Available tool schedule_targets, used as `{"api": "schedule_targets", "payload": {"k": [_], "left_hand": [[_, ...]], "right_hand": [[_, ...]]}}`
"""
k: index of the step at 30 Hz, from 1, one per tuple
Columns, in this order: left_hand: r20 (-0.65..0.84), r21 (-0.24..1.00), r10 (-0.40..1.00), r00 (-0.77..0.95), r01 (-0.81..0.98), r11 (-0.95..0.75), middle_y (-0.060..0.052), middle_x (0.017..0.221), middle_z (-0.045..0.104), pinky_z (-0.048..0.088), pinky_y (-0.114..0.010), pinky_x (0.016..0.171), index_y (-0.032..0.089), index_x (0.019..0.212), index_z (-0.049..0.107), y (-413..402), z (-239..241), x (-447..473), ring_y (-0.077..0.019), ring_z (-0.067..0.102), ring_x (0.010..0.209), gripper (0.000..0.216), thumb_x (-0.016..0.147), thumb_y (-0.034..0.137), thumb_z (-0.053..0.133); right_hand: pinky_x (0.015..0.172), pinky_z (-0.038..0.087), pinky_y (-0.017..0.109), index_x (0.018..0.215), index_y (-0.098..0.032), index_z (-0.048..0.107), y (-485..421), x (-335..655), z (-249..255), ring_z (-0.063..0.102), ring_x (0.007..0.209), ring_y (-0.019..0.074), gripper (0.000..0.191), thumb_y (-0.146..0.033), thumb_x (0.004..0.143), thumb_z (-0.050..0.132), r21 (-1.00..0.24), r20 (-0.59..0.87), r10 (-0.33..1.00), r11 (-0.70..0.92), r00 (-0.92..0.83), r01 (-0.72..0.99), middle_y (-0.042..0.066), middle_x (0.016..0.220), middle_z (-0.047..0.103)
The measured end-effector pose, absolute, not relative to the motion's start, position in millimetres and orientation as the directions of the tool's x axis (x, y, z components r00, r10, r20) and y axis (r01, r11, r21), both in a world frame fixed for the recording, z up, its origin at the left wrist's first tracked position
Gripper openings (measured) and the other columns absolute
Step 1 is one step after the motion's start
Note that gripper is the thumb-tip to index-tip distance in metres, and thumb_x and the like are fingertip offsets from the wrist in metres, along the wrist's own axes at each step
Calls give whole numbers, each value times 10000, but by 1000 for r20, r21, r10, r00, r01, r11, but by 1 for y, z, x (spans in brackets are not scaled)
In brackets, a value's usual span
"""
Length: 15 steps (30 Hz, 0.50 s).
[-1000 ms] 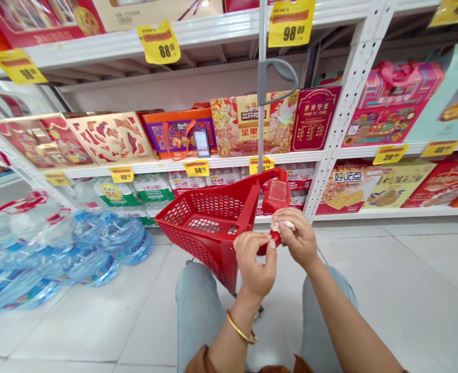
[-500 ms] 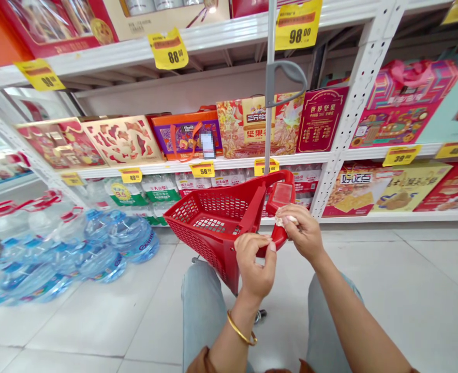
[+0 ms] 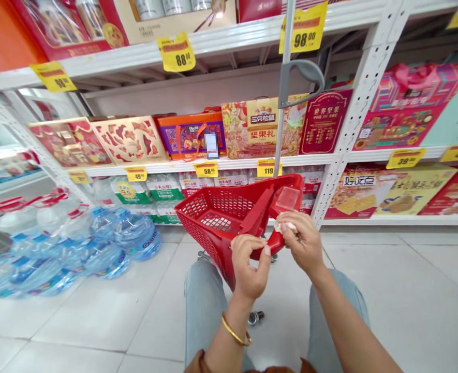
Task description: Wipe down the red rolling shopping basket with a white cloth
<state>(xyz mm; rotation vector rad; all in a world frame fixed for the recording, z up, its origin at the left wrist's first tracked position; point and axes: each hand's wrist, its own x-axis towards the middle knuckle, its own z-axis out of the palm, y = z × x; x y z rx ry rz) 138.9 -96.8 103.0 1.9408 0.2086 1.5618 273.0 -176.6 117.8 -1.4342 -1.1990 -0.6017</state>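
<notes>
A red plastic shopping basket cart (image 3: 209,243) with perforated sides stands tilted between my knees. My left hand (image 3: 250,267) has thumb and fingers closed on the near end of its red handle (image 3: 276,241). In my right hand (image 3: 302,241) is a crumpled white wipe (image 3: 289,227), pressed against the handle's right side; whether it is cloth or paper I cannot tell. Just above the wipe, a red frame with a clear panel (image 3: 289,199) forms part of the handle. Caster wheels (image 3: 255,317) show under the cart.
A metal pole with a grey hook (image 3: 302,83) rises behind the handle. White shelving (image 3: 236,165) with gift boxes (image 3: 262,127) and yellow price tags spans the front. Large water bottles (image 3: 135,233) stand on the tiled floor at left. My knees flank the cart.
The scene has shifted slightly right in view. Relative to the handle, my hands stay at nearly the same places, the wipe still pressed on it.
</notes>
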Motion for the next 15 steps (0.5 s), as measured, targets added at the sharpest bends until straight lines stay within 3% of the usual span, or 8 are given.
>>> {"api": "schedule_targets", "payload": {"k": [9,15], "left_hand": [[818,569,511,264,-247,-784,-9,764,666,471,-347,751,204,766,570,-88,103,129,-157,613,743,111,876,214,563],[871,425,401,282,-26,-905,-33,883,697,414,-456,995,192,890,605,-99,113,124,-175,635,886,86,877,143,535]], "right_hand": [[936,454,419,965,-231,663,-174,254,114,636,950,198,106,-223,885,595,-389,886,313,97,343,916,36,948,705],[977,451,446,1034,-235,656,-173,240,113,622,1011,206,154,-228,896,590,-417,876,295,70,381,906,49,1017,697]]}}
